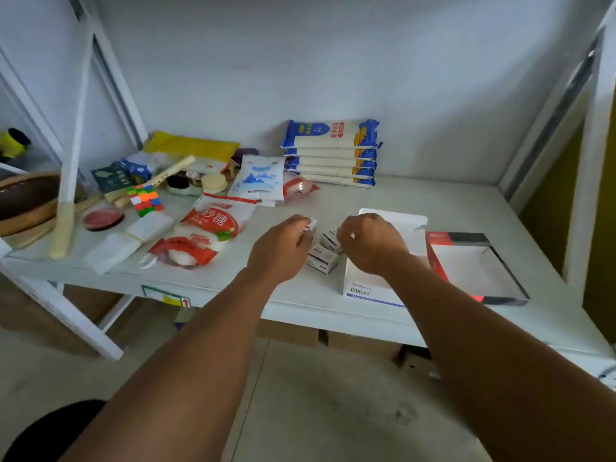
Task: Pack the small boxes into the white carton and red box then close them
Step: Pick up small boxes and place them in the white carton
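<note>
Two small white boxes lie on the shelf between my hands, one (pixel 322 259) nearer the front edge and one (pixel 330 240) behind it. My left hand (pixel 283 246) has its fingers curled on a third small white box (pixel 310 224). My right hand (pixel 368 241) hovers over the open white carton (pixel 365 290), fingers bent at the rear small box; whether it grips it is unclear. The carton's lid flap (pixel 405 225) stands up behind my hand. To its right lies the open red box (pixel 473 266), its white inside bare.
Left of my hands lie red-and-white sugar bags (pixel 213 228), a white-blue bag (pixel 258 180), a colour cube (pixel 146 200) and a red lid (pixel 103 218). A stack of blue-white packets (pixel 331 153) leans at the back wall. White shelf posts stand at both sides.
</note>
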{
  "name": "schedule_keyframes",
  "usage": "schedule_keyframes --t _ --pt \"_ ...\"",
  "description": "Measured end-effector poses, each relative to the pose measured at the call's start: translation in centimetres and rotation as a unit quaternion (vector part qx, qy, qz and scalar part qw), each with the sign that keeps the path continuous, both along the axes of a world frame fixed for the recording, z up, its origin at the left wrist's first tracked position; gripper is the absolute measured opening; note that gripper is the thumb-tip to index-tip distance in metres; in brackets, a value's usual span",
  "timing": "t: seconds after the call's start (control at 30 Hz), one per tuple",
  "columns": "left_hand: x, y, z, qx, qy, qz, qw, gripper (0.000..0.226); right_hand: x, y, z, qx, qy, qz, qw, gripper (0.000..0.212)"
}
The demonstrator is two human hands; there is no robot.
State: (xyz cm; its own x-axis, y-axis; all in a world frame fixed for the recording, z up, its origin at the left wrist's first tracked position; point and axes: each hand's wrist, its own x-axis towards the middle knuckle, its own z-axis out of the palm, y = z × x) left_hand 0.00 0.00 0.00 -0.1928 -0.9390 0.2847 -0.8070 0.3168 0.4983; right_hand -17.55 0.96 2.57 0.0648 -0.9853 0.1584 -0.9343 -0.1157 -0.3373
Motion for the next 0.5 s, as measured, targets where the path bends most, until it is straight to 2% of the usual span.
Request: schedule_keyframes --t 0.2,0.33,0.5 --pt "1.1 -0.9 -0.9 0.019 0.024 0.025 0.999 0.039 1.9 -0.9 -0.7 0.059 0.061 0.022 0.996 0.042" --pt "1.5 -1.9 -1.6 0.014 -0.013 0.016 1.000 0.042 2.9 -2.3 -1.6 0.089 0.092 0.036 0.991 0.050" --pt "1.3 -2.6 -1.9 0.026 -0.006 0.023 0.999 0.044 3.6 -3.5 -1.7 0.069 0.151 0.042 0.985 0.059"
